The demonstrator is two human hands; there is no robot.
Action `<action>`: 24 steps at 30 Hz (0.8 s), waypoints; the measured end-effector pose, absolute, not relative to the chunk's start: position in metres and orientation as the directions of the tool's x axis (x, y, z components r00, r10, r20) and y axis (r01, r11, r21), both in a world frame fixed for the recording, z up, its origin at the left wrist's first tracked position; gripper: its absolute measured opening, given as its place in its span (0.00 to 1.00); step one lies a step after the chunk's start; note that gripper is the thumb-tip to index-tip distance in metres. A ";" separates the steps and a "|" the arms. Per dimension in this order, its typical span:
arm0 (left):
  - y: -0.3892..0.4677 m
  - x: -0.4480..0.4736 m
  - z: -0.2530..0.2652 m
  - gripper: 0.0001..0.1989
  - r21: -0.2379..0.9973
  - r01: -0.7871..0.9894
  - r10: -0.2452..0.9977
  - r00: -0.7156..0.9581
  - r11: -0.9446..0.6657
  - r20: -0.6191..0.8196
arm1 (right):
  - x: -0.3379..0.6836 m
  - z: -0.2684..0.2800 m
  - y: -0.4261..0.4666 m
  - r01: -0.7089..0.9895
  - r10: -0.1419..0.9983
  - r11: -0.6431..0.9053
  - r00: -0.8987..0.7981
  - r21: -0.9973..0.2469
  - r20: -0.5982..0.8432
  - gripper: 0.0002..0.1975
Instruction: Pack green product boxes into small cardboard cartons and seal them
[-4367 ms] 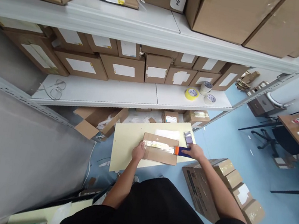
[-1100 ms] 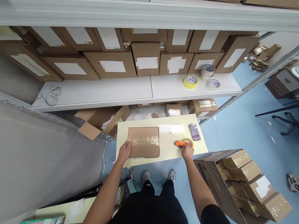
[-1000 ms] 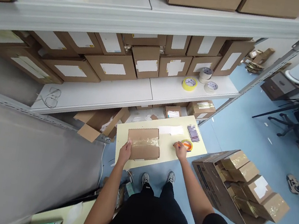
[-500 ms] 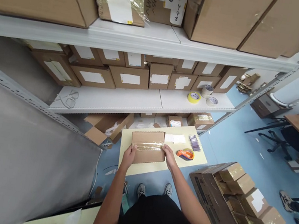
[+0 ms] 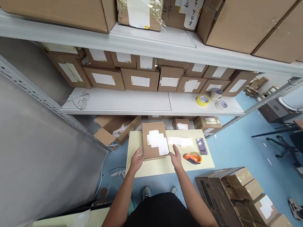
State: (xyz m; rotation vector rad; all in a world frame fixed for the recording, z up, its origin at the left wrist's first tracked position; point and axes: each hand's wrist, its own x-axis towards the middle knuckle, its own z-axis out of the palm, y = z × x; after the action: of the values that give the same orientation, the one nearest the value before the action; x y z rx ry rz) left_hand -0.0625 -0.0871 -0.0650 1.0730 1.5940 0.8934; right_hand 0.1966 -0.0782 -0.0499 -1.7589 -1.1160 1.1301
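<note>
Both hands [image 5: 136,161] [image 5: 175,158] seemingly touch the labelled carton [image 5: 155,140].

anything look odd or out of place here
Mildly, yes: the white paper label on the brown cardboard box by the left hand has an uneven, stepped outline, and small white scraps lie on the blue floor beside the pale yellow tabletop, like dropped litter.

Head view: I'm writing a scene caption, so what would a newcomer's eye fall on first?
Probably the cardboard box, white labels on top, between the left hand and right hand, over the pale-yellow table. Next, the orange tape dispenser to the box's right. Above, the yellow tape roll on the white shelf.
</note>
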 end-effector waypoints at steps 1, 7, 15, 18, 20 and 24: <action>-0.082 -0.059 -0.061 0.31 0.921 0.224 0.947 -0.124 0.318 -0.297 | 0.199 -0.047 -0.074 0.267 0.938 -0.321 0.221 -0.909 -0.267 0.41; -0.035 -0.006 -0.036 0.29 0.935 0.304 0.983 -0.030 0.183 -0.183 | 0.222 -0.032 -0.048 0.264 0.954 -0.273 0.201 -0.925 -0.224 0.40; 0.017 0.109 -0.060 0.28 0.891 0.399 0.955 0.103 0.217 -0.279 | 0.307 -0.062 -0.015 0.305 0.909 -0.407 0.230 -0.861 -0.348 0.36; 0.046 0.147 -0.082 0.30 0.823 0.513 0.924 0.135 0.245 -0.359 | 0.342 -0.081 0.006 0.460 0.882 -0.470 0.201 -0.753 -0.427 0.35; 0.067 0.167 -0.099 0.31 0.758 0.612 0.903 0.164 0.224 -0.398 | 0.359 -0.096 0.024 0.583 0.871 -0.462 0.155 -0.668 -0.467 0.35; 0.105 0.196 -0.133 0.31 0.577 0.809 0.854 0.216 0.116 -0.474 | 0.375 -0.132 0.061 0.810 0.805 -0.349 0.002 -0.470 -0.594 0.39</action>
State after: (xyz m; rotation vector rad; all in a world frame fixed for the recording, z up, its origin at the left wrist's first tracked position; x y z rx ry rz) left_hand 0.1961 0.1050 -0.1335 1.6741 1.5764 0.0696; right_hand 0.3749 0.0608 -0.1321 -2.2288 -1.7956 1.3119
